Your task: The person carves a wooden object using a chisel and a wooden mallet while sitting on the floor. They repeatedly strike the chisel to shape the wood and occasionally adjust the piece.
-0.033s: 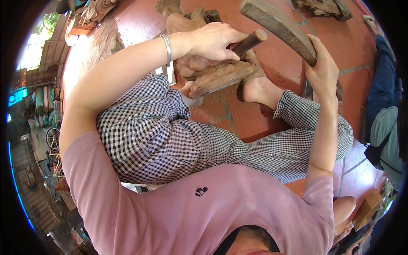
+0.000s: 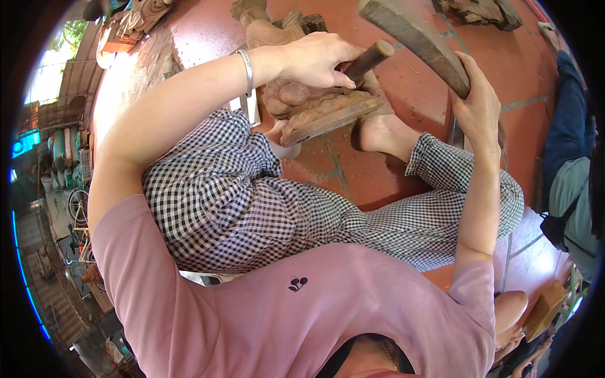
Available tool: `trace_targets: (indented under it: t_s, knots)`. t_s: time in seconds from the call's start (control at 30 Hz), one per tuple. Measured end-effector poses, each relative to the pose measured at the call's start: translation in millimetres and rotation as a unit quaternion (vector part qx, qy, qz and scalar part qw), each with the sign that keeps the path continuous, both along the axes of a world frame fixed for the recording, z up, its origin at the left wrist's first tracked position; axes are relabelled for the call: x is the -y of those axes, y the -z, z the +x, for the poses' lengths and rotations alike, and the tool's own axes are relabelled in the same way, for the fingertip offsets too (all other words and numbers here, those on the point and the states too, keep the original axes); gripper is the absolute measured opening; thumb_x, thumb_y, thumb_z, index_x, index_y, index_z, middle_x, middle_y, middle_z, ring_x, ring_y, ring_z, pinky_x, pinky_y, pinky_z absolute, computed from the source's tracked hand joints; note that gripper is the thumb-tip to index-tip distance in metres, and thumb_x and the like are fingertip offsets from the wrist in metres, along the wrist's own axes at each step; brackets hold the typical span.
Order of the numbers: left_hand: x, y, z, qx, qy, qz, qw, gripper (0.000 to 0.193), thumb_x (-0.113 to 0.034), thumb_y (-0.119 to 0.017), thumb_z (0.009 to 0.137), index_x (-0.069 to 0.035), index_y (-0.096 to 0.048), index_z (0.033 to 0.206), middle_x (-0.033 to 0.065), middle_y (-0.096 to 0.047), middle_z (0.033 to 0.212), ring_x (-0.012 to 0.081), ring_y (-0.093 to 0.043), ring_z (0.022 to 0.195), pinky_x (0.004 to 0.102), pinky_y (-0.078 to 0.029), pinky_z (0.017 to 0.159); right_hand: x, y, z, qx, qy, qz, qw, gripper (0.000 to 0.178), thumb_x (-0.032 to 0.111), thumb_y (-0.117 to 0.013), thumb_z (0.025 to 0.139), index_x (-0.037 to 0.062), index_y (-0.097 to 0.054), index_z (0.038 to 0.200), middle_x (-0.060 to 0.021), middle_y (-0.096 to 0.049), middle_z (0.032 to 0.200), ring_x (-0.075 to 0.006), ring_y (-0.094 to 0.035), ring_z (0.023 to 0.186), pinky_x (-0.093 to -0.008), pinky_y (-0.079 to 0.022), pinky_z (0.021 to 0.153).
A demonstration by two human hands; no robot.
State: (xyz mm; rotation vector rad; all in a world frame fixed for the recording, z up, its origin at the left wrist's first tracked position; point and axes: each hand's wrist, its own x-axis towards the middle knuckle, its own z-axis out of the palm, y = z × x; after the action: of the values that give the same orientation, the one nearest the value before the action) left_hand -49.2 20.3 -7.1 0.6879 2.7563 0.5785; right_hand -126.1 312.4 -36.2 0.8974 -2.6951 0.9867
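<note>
Carving (image 2: 329, 121) sits between the bare feet (image 2: 381, 135), red tiles (image 2: 523, 69) below. Left hand (image 2: 318, 60) wrapped round a stubby wooden handle (image 2: 373, 58) over the carving (lower end hidden, can't tell what's on it). Right hand (image 2: 478, 102) gripping one end of a curved wooden club (image 2: 417, 45), other end apart from the handle.

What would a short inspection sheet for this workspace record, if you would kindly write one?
Surface: red-tiled floor, small scattered specks.
Job's things: carved wooden piece between the person's feet; round wooden handle; curved wooden bar.
Clutter: rough wood chunk lying beyond the bar.
Left hand: grips the round handle, above the carving; tool's lower end hidden.
Right hand: grips the bar's near end.
Cables: nothing seen.
Surroundings: bicycle wheel at left; another person at right.
</note>
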Motion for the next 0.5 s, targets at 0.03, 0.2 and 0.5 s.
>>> trace_targets:
  t_s: [0.03, 0.2, 0.5]
  knots:
    - [5.5, 6.5, -3.3, 0.007, -0.006, 0.017, 1.000, 0.029, -0.024, -0.074, 0.081, -0.002, -0.061, 0.095, 0.0141, -0.065, 0.080, 0.0326, -0.065, 0.076, 0.0412, -0.050, 0.068, 0.1, 2.0, -0.2, 0.019, -0.002, -0.017, 1.000, 0.048, 0.003, -0.065, 0.084, 0.0113, -0.056, 0.131, -0.0159, -0.067, 0.114, -0.0302, -0.064, 0.109, -0.0370, -0.049, 0.092]
    - [-3.8, 4.0, -4.3, 0.073, -0.057, 0.111, 0.989, 0.035, -0.027, -0.077, 0.082, 0.002, -0.061, 0.091, 0.0152, -0.066, 0.082, 0.0277, -0.065, 0.072, 0.0360, -0.053, 0.066, -1.2, 11.3, -7.6, 0.064, 0.014, -0.088, 0.994, 0.045, 0.004, -0.067, 0.087, 0.0076, -0.055, 0.131, -0.0113, -0.068, 0.109, -0.0199, -0.064, 0.105, -0.0315, -0.048, 0.091]
    - [-6.0, -5.6, -11.8, -0.016, -0.033, 0.014, 0.999, 0.034, -0.027, -0.075, 0.083, 0.003, -0.061, 0.087, 0.0157, -0.063, 0.071, 0.0297, -0.063, 0.066, 0.0397, -0.049, 0.061, -4.9, 15.4, -10.1, 0.070, 0.012, -0.112, 0.991, 0.049, 0.005, -0.068, 0.083, 0.0128, -0.056, 0.130, -0.0137, -0.069, 0.110, -0.0304, -0.067, 0.102, -0.0380, -0.051, 0.088]
